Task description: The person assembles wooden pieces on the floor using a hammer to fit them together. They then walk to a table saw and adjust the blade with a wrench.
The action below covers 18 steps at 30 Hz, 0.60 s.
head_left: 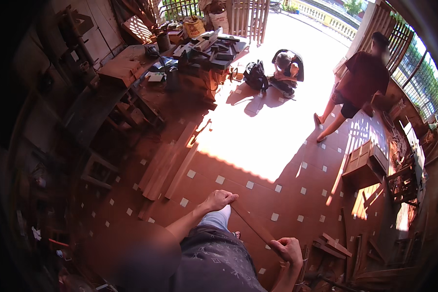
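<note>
Along the left wall stands a long dark wooden bench (107,92), its far end piled with tools, tins and offcuts; a low wooden frame (100,170) sits on the floor in front of it. Just right of that, several long reddish wooden planks (168,165) lie side by side on the red tiled floor (258,165), running from the shade toward the sunlit patch.

The left hand (220,199) is curled shut over the upper end of a thin, narrow, dark-brown wooden strip (252,223). The strip is straight and flat, slanting down and to the right above the floor, just in front of the person's jeans-clad leg (218,218). The right hand (288,249) pinches its lower end, fingers closed around it.

Farther off, in the bright sun, a crouching person (288,65) works beside a black bag (255,75), and a standing person in a dark red shirt (360,78) is near the right railing. A small wooden crate-like cabinet (365,163) rests toward the floor's right edge, with loose timber scraps (333,246) heaped just right of the right hand.
</note>
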{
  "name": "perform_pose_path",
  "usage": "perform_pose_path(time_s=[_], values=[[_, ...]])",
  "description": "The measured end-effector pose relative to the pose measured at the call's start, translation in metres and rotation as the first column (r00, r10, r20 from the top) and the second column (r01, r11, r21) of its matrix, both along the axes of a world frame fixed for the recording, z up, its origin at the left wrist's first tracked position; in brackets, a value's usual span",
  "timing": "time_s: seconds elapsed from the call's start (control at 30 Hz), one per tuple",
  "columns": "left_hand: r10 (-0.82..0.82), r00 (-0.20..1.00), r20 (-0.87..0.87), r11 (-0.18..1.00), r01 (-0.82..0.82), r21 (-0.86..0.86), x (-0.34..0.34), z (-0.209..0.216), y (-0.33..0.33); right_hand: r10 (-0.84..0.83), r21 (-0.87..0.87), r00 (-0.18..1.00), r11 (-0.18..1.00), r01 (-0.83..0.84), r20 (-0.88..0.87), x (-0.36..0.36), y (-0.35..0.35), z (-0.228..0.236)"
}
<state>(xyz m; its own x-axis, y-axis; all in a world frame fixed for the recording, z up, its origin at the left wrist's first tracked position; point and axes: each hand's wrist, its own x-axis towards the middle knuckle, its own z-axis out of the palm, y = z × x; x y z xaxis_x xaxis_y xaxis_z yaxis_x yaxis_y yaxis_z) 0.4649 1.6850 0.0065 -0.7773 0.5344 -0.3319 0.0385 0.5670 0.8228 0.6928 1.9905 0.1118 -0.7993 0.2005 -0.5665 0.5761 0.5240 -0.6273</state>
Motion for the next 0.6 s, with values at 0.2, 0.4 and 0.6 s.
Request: perform_pose_path(time_s=[0.2,0.4,0.6], values=[[0.261,0.924,0.278,0.892,-0.341,0.296,-0.080,-0.042,0.055,0.039,0.007,0.998,0.999,-0.039,-0.057,-0.109,0.057,-0.019],[0.294,0.780,0.553,0.718,-0.562,0.411,-0.202,-0.070,0.076,0.061,-0.022,0.996,0.998,-0.063,-0.064,-0.259,0.082,-0.013],[0.255,0.652,0.714,0.541,-0.708,0.453,-0.325,-0.092,0.095,0.149,0.014,0.987,0.989,-0.148,-0.056,-0.413,0.111,-0.008]])
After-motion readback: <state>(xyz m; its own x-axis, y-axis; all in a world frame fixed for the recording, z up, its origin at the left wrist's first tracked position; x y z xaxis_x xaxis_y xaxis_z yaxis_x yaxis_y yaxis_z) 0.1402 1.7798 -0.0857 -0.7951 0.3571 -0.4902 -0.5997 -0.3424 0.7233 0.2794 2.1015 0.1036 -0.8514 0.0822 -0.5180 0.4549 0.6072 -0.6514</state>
